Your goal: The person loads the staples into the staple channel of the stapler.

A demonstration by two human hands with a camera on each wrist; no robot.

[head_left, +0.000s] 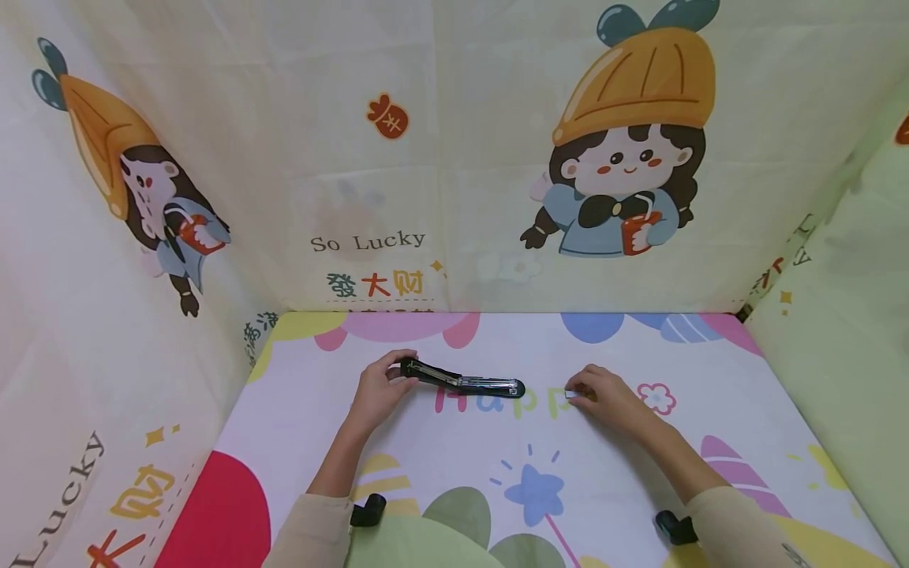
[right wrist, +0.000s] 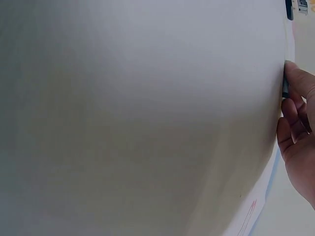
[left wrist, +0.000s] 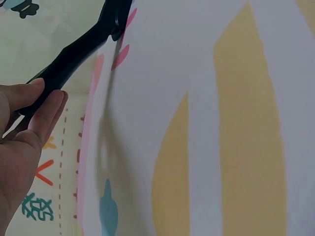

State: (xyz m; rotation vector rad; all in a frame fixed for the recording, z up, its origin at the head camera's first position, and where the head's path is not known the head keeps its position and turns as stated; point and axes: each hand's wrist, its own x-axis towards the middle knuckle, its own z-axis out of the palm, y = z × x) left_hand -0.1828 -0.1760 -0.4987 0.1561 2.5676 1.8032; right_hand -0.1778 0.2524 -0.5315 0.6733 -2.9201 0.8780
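Observation:
My left hand (head_left: 376, 396) grips one end of a black stapler (head_left: 490, 386), which is swung wide open so its metal inside shows. The stapler's far end reaches right, over the printed letters. In the left wrist view, the thumb and fingers pinch the stapler (left wrist: 66, 64) at its end. To the right, apart from the stapler, my right hand (head_left: 609, 401) pinches a small, light strip (head_left: 570, 394) that looks like staples. Seen from the right wrist, this strip (right wrist: 285, 87) is a short dark grey piece between thumb and fingers, partly hidden by them.
A printed cloth (head_left: 398, 347) with colourful shapes and letters covers the table. Cream printed sheets (head_left: 490, 197) rise behind and at both sides. Dark devices (head_left: 368, 510) sit at both wrists, by the beige sleeves (head_left: 312, 528).

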